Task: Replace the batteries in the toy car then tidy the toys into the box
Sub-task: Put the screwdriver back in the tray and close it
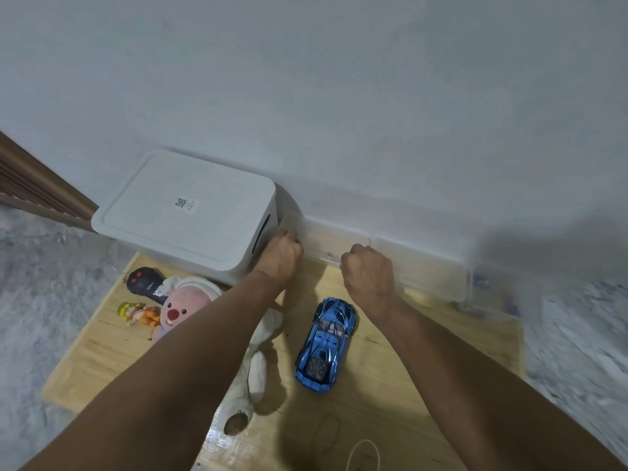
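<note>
Head view, looking down over both forearms. The left hand (pixel 279 253) was curled over the near left corner of a clear plastic box (pixel 424 270), and the right hand (pixel 368 269) was clenched around the same box's front rim, fingertips hidden beyond the edge. The clear box lay against the wall (pixel 339 96); its walls were so transparent that its contents and its far right end, where bluish shapes showed, could not be made out. Just left of the left hand stood a white storage box (pixel 190 215) with its lid on; a small label carrying a QR code sat at the lid's centre, its printed lines too small to read. The toy car (pixel 326 345), glossy blue, rested on the wooden board (pixel 390 385) just below the right hand, between the two forearms, touched by neither hand. Below the left hand, the left forearm covered much of a white plush toy with a pink face and red nose (pixel 176 311). Left of it lay a black remote control (pixel 146 285) with red buttons and white lettering that was illegible, and a small yellow-and-orange figure (pixel 137 312). A thin looped cord (pixel 363 453) was cut off by the lower frame edge, near the right forearm.
</note>
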A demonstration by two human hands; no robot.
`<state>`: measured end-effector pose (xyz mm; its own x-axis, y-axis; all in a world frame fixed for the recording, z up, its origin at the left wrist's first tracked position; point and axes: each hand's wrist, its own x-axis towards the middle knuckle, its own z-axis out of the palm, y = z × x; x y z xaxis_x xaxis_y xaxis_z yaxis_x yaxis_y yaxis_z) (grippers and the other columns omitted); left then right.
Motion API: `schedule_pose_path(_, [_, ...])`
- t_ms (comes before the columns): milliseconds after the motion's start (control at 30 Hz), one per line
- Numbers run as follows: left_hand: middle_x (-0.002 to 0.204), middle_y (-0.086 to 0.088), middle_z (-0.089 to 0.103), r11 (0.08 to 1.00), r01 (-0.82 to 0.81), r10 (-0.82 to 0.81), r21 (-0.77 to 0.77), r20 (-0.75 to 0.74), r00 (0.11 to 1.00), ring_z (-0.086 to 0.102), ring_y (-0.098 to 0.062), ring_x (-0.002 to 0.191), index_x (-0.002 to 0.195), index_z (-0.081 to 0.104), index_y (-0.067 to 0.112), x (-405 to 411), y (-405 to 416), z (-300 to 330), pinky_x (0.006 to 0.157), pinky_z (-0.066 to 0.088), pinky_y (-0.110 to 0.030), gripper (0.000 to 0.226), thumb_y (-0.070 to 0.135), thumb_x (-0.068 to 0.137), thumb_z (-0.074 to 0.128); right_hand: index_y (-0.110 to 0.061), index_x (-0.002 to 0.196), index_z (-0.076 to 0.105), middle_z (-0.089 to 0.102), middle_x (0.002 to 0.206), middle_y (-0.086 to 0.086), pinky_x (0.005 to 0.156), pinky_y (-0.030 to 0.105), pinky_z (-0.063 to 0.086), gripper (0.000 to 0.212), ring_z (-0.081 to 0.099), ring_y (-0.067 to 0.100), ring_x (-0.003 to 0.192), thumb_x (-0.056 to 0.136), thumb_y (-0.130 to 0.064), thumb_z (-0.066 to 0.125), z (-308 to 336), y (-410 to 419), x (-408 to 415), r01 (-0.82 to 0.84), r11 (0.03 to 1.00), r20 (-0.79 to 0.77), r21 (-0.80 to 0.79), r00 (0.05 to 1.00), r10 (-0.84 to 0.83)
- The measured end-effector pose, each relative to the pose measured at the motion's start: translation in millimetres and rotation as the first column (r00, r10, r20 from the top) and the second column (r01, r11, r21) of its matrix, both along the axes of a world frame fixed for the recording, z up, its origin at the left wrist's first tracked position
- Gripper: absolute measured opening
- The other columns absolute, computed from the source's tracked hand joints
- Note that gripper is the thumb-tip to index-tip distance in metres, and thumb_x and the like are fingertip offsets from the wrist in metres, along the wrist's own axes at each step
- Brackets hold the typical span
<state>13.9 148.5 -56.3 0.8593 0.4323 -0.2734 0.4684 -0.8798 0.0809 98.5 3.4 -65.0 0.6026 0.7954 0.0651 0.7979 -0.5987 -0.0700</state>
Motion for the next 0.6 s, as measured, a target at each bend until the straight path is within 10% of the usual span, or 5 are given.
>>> schedule_pose_path(333, [0.157, -0.014, 0.016, 0.997, -0.075, 0.074, -0.024, -0.03, 0.997, 0.022, -0.027, 0.145, 0.146, 0.022, 0.01, -26, -32, -2, 0.119, 0.024, -0.039, 0.074, 0.006, 0.084, 0.062, -0.006, 0.117, 0.065, 0.063, 0.117, 0.008, 0.081, 0.034, 0.049, 0.04, 0.058, 0.027, 0.106, 0.082, 0.009, 0.051, 19, -16, -7, 0.067, 0.998, -0.261, -0.021, 0.963, -0.07])
schedule_pose_path(600, [0.161, -0.009, 0.012, 0.997, -0.072, 0.069, -0.043, -0.063, 0.996, 0.012, -0.026, 0.148, 0.152, 0.019, 0.017, -39, -77, 15, 0.12, 0.012, -0.048, 0.071, 0.03, 0.093, 0.055, -0.012, 0.144, 0.032, 0.023, 0.155, 0.01, 0.111, 0.048, 0.028, 0.063, 0.02, 0.036, 0.141, 0.085, -0.017, 0.053, 13, -67, 2, 0.228, 0.93, -0.264, -0.289, 0.914, -0.307])
